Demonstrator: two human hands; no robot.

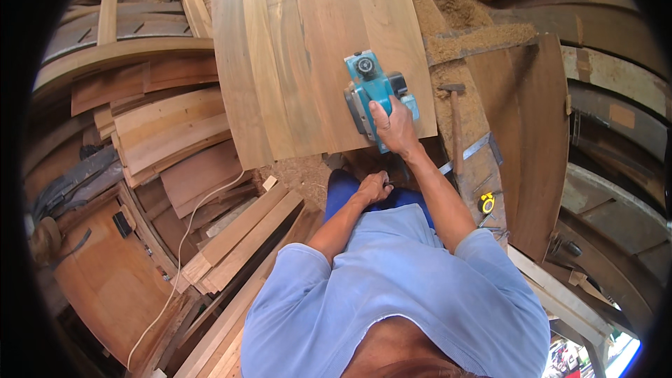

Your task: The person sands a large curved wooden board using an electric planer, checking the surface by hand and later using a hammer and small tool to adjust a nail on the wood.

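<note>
A teal electric planer [372, 87] with a dark round front knob rests on a wide wooden panel [280, 63], near its near right edge. My right hand [397, 129] is wrapped around the planer's rear handle, thumb on top. Close to my waist, just off the panel's near edge, my left hand [376, 187] is closed with curled fingers. A small dark bit shows by its fingertips, but I cannot make out what it is. The panel is made of several light and brown boards side by side.
Right of the panel, a hammer [456, 126], a metal square [467, 154] and a yellow tape measure [486, 202] lie amid sawdust [448, 49]. A brown board [521, 140] leans beyond them. Stacked planks [241, 238] and a pale cord [183, 245] are at left, below a wooden frame [126, 45].
</note>
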